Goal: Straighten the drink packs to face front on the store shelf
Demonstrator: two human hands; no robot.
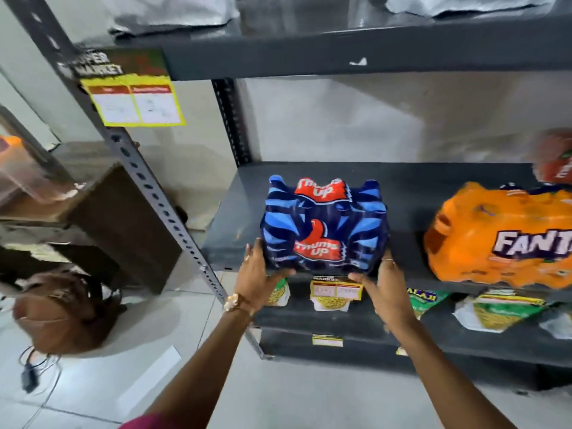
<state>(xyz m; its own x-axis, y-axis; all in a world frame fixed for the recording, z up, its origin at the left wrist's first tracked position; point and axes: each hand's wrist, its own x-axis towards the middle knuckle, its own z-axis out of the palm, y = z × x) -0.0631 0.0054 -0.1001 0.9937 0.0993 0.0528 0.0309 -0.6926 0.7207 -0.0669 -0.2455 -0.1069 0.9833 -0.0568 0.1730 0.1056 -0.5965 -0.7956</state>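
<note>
A blue Thums Up drink pack with red logos stands near the front edge of the dark grey shelf, its label turned toward me. My left hand clasps its lower left corner. On the lower right corner sits my right hand, fingers along the side and thumb under the front. An orange Fanta pack rests on the same shelf to the right, apart from the blue pack. Another orange pack shows blurred at the far right edge.
A perforated grey upright slants down on the left. Price tags hang on the shelf's front lip. Snack packets lie on the shelf below. The shelf above holds pale wrapped goods. Another person's head is low at left.
</note>
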